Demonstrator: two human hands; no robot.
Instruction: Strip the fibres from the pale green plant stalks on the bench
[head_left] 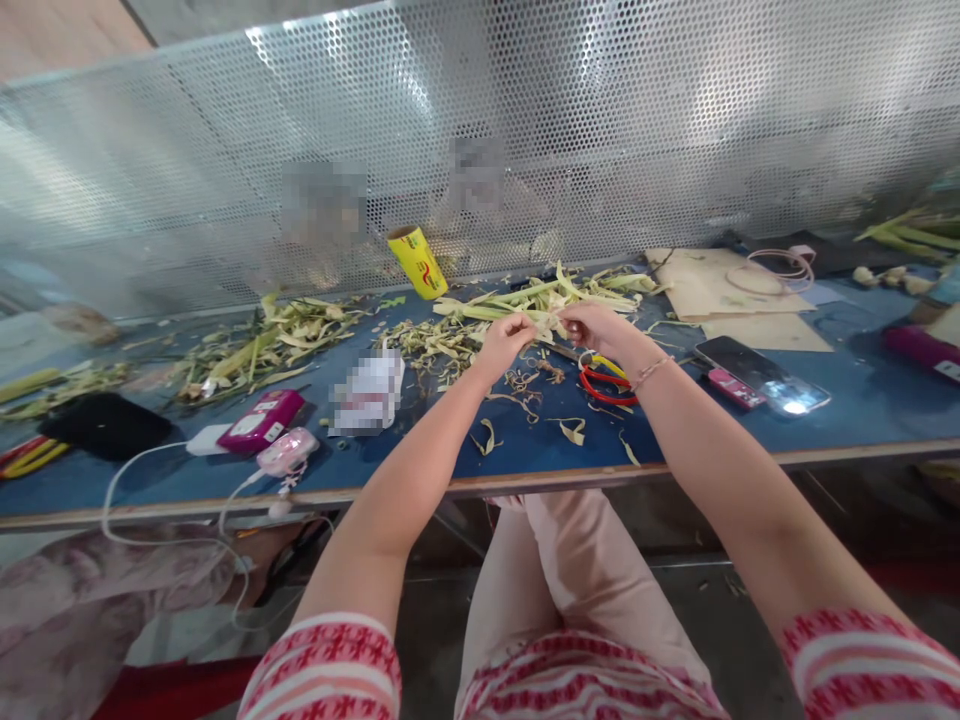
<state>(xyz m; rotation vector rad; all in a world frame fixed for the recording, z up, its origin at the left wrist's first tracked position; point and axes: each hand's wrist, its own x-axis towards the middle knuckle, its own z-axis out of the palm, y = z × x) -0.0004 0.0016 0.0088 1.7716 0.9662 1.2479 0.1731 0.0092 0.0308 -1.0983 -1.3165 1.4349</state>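
My left hand (508,342) and my right hand (598,328) are close together over the middle of the table, fingers pinched. Between them is a pale, papery plant piece (550,326) that both seem to grip; its exact shape is hard to make out. Just behind lies a heap of yellow-green stalks and leaves (529,298). Left of my left hand spreads a pile of shrivelled plant scraps (431,345). Below my right hand rests a tool with red and yellow looped handles (606,382), probably scissors. Loose peelings (574,430) are scattered in front.
A yellow tube (418,262) leans near the perforated metal screen (585,120). On the blue table (420,465) lie a phone (761,372), brown cardboard (724,285), a purple box (262,420) with a white cable, and another plant heap (262,345). Another person's leg (112,590) shows at lower left.
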